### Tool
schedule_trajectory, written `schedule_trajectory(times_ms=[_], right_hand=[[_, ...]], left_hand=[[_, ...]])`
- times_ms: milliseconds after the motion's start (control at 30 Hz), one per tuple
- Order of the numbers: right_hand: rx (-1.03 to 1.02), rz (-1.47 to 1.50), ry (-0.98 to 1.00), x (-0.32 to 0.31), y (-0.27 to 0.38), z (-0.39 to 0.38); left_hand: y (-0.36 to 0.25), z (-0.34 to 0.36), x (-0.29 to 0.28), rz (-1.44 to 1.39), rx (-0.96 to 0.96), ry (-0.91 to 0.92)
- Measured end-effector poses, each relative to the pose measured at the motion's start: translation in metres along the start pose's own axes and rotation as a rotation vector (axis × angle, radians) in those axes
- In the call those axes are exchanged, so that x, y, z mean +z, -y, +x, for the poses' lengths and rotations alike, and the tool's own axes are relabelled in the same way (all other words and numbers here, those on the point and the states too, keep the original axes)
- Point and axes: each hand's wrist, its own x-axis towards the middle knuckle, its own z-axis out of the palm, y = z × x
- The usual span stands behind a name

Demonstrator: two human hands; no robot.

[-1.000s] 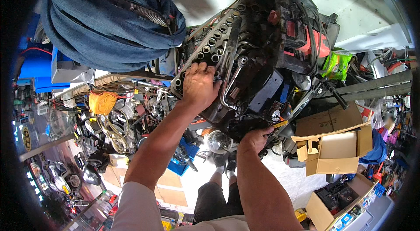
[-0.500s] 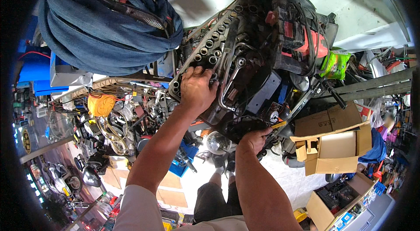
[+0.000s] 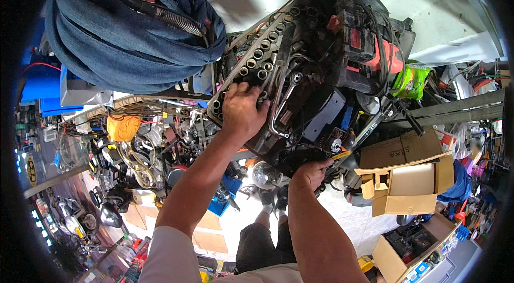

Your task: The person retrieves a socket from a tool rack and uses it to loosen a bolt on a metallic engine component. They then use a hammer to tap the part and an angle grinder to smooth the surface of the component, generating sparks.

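Note:
A tray of chrome sockets (image 3: 258, 54) runs diagonally up the middle, with several sockets standing in rows. My left hand (image 3: 244, 111) lies over its near end, fingers curled down among the sockets; what the fingertips hold is hidden. Beside that hand, to its right, a bent chrome wrench handle (image 3: 278, 117) lies on the dark tool pile. My right hand (image 3: 311, 175) is closed at the near right edge of the pile, against something dark. Its fingertips meet a yellow strip (image 3: 341, 154), and the palm side is hidden. Just above sits a round toothed metal part (image 3: 335, 145).
A coil wrapped in blue denim (image 3: 134, 42) bulks at the far left. Behind the tools rests a red-and-black power tool (image 3: 369, 50) with cables, beside a green packet (image 3: 412, 80). Open cardboard boxes (image 3: 411, 197) stand on the right. Clutter, including a yellow bundle (image 3: 123, 128), fills the left.
Both hands keep nearly the same places and poses. The whole view has shifted slightly, and the left fingers still rest among the sockets.

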Motion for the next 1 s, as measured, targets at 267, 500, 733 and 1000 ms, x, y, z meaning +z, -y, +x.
schedule_trajectory(times_ms=[267, 500, 733, 1000], right_hand=[[0.008, -0.011, -0.024, 0.008, -0.005, 0.009], [-0.031, 0.019, -0.045, 0.01, -0.007, 0.012], [0.007, -0.022, -0.023, 0.003, 0.0, 0.005], [0.029, -0.043, -0.05, 0.006, -0.001, 0.005]], left_hand=[[-0.001, -0.002, 0.001, -0.01, -0.02, 0.0], [0.0, -0.002, 0.004, -0.006, 0.035, -0.053], [-0.002, -0.003, 0.005, -0.04, 0.045, -0.077], [-0.004, -0.001, 0.004, -0.026, 0.053, -0.088]])
